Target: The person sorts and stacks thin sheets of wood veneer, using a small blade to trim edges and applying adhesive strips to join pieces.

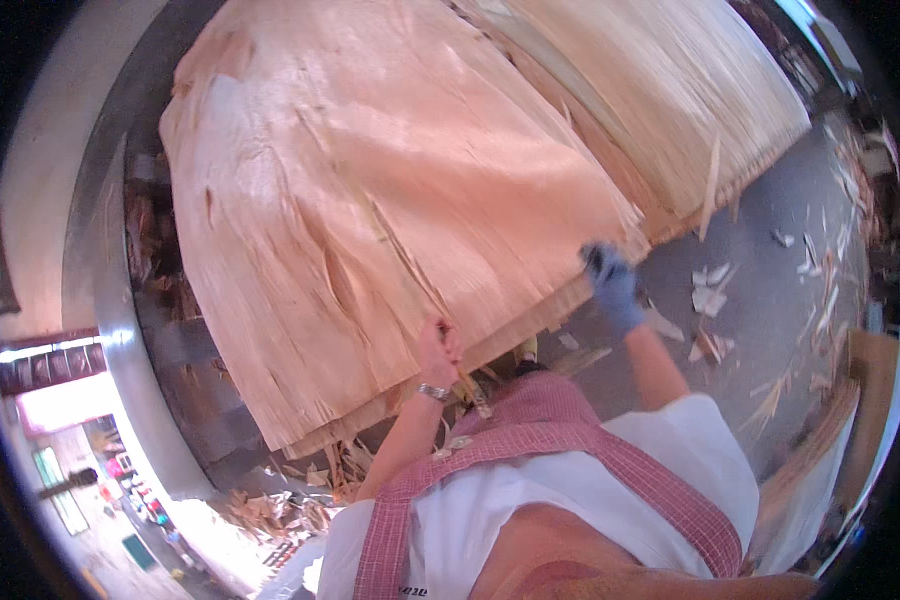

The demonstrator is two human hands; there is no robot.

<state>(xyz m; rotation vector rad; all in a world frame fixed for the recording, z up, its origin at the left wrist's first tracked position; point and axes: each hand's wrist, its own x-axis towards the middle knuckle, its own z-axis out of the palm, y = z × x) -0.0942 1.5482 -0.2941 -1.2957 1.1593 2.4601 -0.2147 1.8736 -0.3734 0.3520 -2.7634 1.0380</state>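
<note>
A large, pinkish-tan sheet of wood veneer (420, 150) spreads in front of me, wavy and split in places. My left hand (439, 352), bare and with a metal watch at the wrist, is closed round a narrow wooden strip (477, 394) near the sheet's front edge. Beyond the fist, a thin line of wood runs up over the sheet. My right hand (613, 287) wears a blue-grey glove with dark fingertips. It is at the sheet's right front edge; blur hides whether its fingers grip the veneer.
Paler veneer (660, 90) lies at the far right, its edge splintered. Broken veneer scraps (710, 295) litter the grey floor on the right. More shavings (280, 510) are heaped at the lower left. Boards (855, 420) stand at the right rim.
</note>
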